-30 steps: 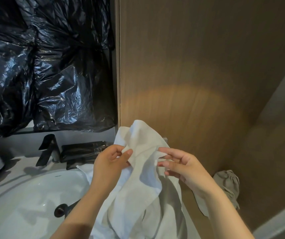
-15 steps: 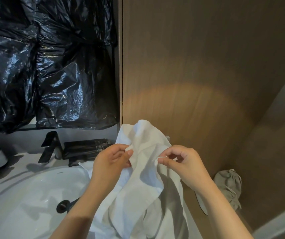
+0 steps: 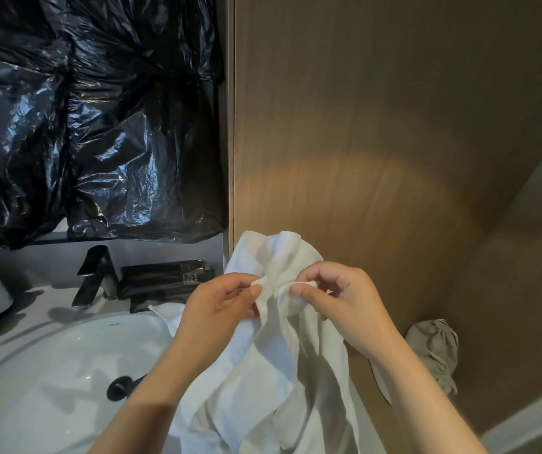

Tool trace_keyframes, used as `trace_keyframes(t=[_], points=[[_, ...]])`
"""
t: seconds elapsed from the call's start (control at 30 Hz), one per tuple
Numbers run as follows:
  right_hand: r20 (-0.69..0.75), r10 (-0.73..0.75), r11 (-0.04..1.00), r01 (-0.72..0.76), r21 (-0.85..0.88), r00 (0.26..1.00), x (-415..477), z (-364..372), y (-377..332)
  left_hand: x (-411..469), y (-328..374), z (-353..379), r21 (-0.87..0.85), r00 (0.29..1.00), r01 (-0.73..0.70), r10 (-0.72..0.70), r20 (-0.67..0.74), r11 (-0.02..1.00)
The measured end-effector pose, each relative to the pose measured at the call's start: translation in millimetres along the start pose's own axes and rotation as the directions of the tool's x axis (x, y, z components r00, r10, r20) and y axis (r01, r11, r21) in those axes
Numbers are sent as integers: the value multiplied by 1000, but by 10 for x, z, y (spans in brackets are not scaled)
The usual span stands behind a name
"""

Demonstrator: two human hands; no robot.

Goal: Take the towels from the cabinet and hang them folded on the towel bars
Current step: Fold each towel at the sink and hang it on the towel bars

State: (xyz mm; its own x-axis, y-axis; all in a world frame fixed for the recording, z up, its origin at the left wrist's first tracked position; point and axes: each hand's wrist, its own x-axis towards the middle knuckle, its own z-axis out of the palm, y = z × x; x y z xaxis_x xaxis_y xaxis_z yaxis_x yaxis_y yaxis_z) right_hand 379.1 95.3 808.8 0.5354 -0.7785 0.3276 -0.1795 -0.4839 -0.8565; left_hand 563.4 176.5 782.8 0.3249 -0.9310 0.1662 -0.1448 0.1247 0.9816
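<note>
My left hand (image 3: 220,306) and right hand (image 3: 345,299) each pinch the crumpled white cotton towel's (image 3: 263,371) top edge; its length hangs straight down between them.

A bathroom vanity: a white oval basin (image 3: 50,371) with a black drain fitting (image 3: 120,386) sits in a pale counter (image 3: 33,299), and an angular black tap (image 3: 94,276) stands at its back edge beside flat black packets (image 3: 164,276). Crinkled black plastic sheeting (image 3: 99,126) covers the wall above the counter, next to a tall wood-grain panel (image 3: 361,126) on the right. A white towel (image 3: 263,371) over the basin's rim and a grey cloth (image 3: 433,348) low against the panel complete the washroom scene.
</note>
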Motion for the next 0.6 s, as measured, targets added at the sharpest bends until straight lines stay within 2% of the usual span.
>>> trace_keyframes(t=[0.43,0.6], points=[[-31,2,998,-4,-61,1000,48,145,17,-61,15,1,-27,991,-52,55,121,998],[-25,-6,1000,5,-28,1000,38,174,22,-76,6,16,83,994,-92,86,72,992]])
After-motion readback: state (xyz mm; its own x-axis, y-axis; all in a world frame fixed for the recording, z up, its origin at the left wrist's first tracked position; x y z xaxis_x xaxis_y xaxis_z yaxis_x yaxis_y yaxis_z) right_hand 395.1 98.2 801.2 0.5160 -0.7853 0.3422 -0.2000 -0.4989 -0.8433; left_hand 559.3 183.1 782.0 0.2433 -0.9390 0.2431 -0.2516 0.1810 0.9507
